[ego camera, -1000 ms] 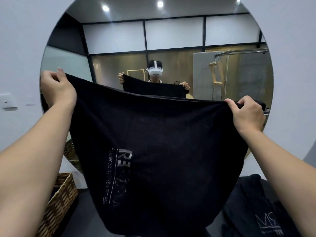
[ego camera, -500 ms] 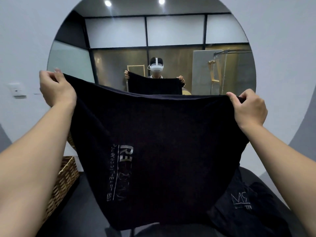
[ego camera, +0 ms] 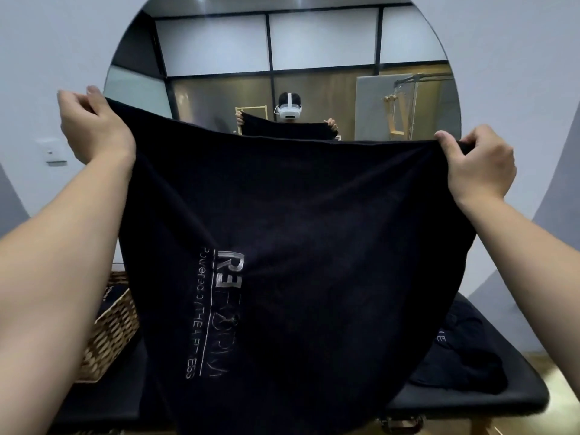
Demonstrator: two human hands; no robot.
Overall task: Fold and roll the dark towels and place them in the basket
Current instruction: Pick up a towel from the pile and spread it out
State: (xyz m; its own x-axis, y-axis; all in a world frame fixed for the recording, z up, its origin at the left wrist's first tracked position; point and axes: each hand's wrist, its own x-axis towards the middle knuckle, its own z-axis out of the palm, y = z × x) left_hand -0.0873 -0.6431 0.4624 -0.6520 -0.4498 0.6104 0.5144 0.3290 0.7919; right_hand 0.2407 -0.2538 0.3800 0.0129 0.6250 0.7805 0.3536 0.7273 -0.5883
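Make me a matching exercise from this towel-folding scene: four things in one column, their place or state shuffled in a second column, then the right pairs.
Things
1. held towel
2. wicker basket
3. heap of dark towels
4. round mirror

Place or state
A. on the wall straight ahead
B. lying crumpled on the black table, at the right
C. spread out in the air, gripped at its top corners by the left hand and the right hand
D. standing on the table at the left

Pairs: 1-C, 2-D, 3-B, 4-A
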